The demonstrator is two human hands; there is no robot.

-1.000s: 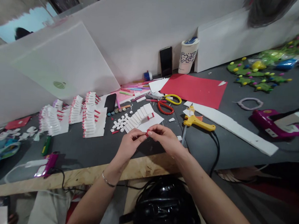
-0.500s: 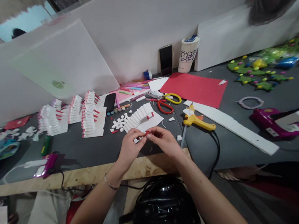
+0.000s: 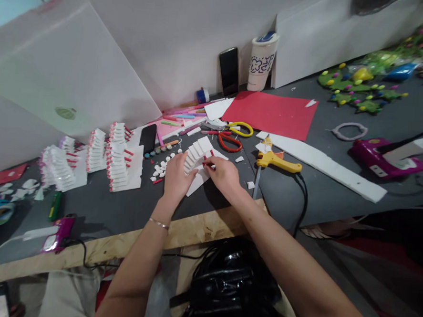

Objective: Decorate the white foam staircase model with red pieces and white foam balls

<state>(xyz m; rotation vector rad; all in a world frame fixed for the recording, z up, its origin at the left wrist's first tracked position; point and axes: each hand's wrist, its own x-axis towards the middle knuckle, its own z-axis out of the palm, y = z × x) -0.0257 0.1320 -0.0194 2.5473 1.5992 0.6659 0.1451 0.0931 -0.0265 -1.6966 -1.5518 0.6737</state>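
— Two hands in on that white foam stair strip (image 3: 197, 153), right over the grey worktop (image 3: 97, 213)! You have your left hand (image 3: 176, 178) across its lower end and your right hand (image 3: 225, 174) up at its higher end.

— How's the grip looking?

— On the right, your fingertips (image 3: 207, 164) pinch closed on a small red foam piece (image 3: 210, 154), right against the strip. On the left, your fingers lie along the steps, but you can't tell from this view whether they're clamping.

— Which way does the strip run?

— Diagonally! Its long axis climbs from your left hand, away from you and toward the right. Your right hand is the nearer one to the red piece, and a white foam sheet (image 3: 199, 184) lies beneath them both.

— Anything crowding you?

— Nothing sits between your hands. White foam discs (image 3: 158, 172) lie just left of your left hand, with a black smartphone (image 3: 148, 138) beyond them and red-tipped foam stairs (image 3: 120, 160) farther left. Over on the right, you have red-handled scissors (image 3: 230, 143) and a yellow hot glue gun (image 3: 276, 161).
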